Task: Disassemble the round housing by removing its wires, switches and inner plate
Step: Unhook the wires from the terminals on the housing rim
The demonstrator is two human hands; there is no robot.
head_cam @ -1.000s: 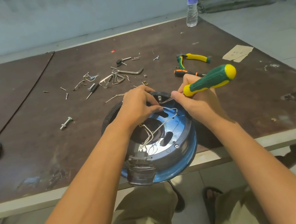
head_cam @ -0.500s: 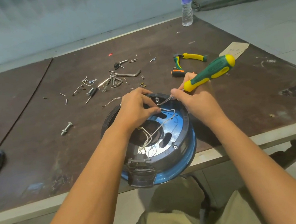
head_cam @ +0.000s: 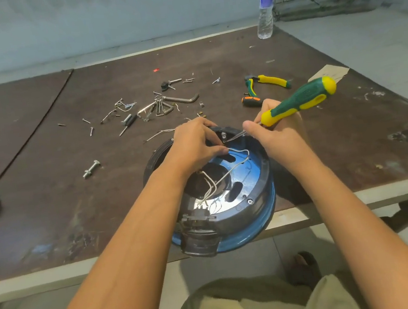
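Black round plastic housing with a blue rim (head_cam: pixel 257 214) is being shown resting at the near edge of the brown wooden table (head_cam: pixel 48 200), partly overhanging it. Thin white wires (head_cam: pixel 226 174) are being pinched between thumb and forefinger of the left hand (head_cam: pixel 194 146), above the shiny inner plate (head_cam: pixel 245 174). A green-and-yellow-handled screwdriver (head_cam: pixel 299 101) is being gripped by the right hand (head_cam: pixel 278 135), its tip being held at the housing's far inner wall.

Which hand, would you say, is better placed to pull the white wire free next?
Probably left. The left hand pinches the white wire inside the housing; the right hand is gripping the screwdriver.
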